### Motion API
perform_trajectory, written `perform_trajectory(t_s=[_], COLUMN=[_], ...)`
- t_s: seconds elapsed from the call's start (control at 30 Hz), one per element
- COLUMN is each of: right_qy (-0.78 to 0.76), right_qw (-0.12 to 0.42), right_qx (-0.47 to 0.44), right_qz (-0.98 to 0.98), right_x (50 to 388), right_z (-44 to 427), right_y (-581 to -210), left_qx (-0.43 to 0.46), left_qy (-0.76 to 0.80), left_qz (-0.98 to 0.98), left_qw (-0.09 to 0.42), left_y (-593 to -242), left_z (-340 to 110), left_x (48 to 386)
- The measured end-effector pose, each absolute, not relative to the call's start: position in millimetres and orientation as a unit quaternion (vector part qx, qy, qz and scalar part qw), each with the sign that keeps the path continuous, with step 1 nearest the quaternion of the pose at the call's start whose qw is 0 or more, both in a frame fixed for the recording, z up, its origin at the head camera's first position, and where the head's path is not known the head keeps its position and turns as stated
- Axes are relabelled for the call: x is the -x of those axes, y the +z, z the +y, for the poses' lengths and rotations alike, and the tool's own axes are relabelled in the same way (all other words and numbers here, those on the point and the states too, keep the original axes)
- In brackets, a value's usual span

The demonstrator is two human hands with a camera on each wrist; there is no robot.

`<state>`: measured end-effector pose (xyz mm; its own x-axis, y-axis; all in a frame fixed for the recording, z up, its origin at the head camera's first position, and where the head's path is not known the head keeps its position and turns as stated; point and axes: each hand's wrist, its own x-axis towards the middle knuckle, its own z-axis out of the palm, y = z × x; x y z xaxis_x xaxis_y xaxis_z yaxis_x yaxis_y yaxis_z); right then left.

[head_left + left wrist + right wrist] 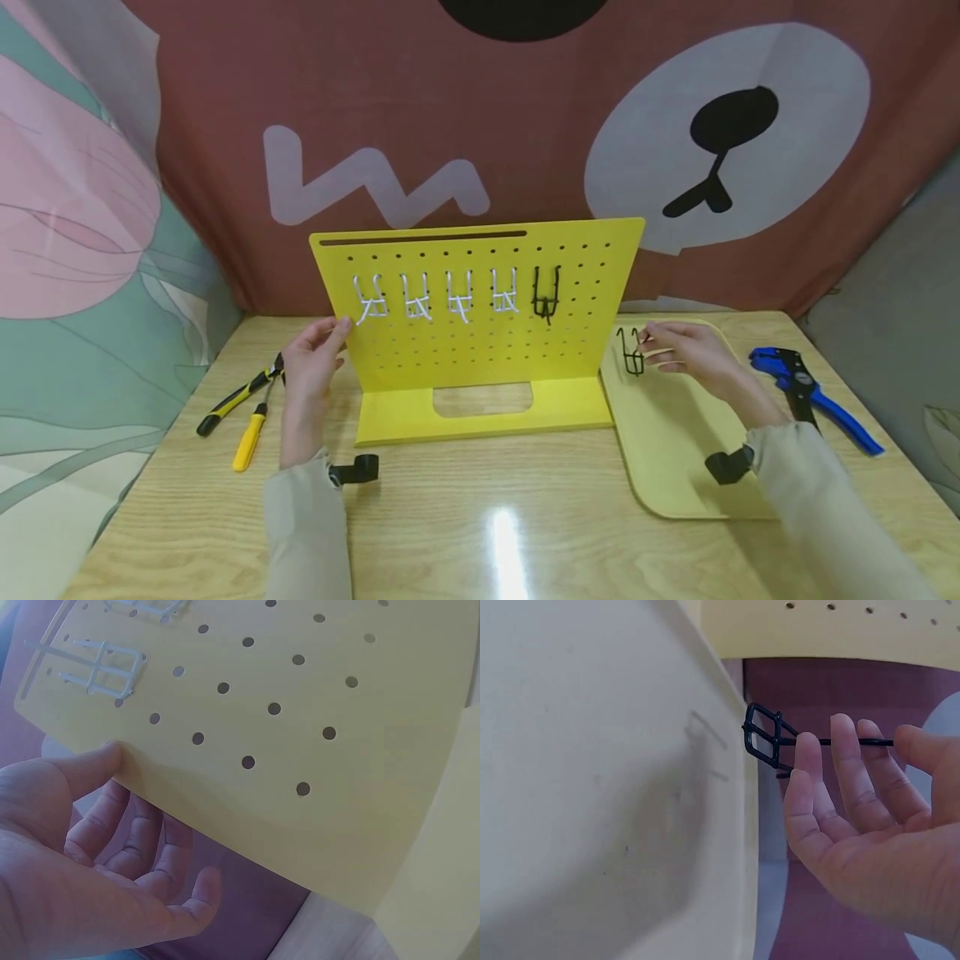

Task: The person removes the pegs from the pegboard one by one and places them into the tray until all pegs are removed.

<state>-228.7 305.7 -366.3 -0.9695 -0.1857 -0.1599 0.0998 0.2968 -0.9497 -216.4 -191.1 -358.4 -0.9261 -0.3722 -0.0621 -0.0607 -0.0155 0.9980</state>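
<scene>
A yellow pegboard (pixel 465 358) stands upright on its base, with several white hooks (pixel 460 302) in a row and one black hook (pixel 546 298) at the row's right end. My left hand (pixel 309 358) grips the board's left edge, thumb on the front face; in the left wrist view the fingers of this hand (pixel 112 847) curl behind the edge. Right of the board, above the tray, my right hand (pixel 693 354) holds another black hook (pixel 633 360). The right wrist view shows that hook (pixel 761 735) between the thumb and fingers of my right hand (pixel 877 802).
A pale yellow tray (pixel 667 467) lies at the right, touching or close to the board's base. Blue pliers (pixel 832 408) lie beyond it. On the left are black-and-yellow pliers (pixel 236 400) and a yellow-handled screwdriver (pixel 249 437). A patterned cloth (pixel 450 100) hangs behind the table.
</scene>
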Motion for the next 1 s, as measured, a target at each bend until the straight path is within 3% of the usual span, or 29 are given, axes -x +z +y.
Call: perform_trajectory(t_s=[1.0], right_qy=[-0.588], right_qw=[0.118], right_qx=[-0.019], right_qz=[0.8], right_x=[253.3], right_z=[302.6], right_y=[-393.0], left_qx=[-0.15], left_qy=[-0.696], left_qz=[-0.693], left_qw=[0.113], left_y=[-360.3], left_z=[-191.7], left_x=[216.6])
